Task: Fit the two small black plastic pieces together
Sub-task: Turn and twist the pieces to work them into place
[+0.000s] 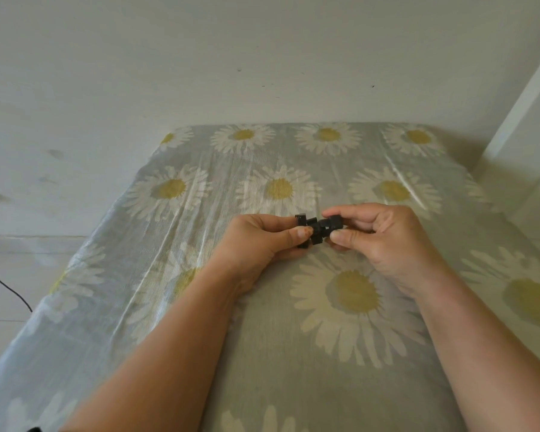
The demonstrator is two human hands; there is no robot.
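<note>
Two small black plastic pieces meet between my hands, just above the middle of the table. My left hand [262, 241] pinches the left black piece [304, 227] between thumb and fingers. The right black piece [331, 224] is pinched by my right hand [384, 241] in the same way. The two pieces touch end to end at the centre; whether they are locked together I cannot tell. Fingers hide parts of both pieces.
The table wears a grey cloth with large white and yellow daisies [353, 291]. A white wall [262, 57] rises right behind its far edge. A thin black cable [7, 285] lies on the floor at the left. A white frame [530, 98] stands at the right.
</note>
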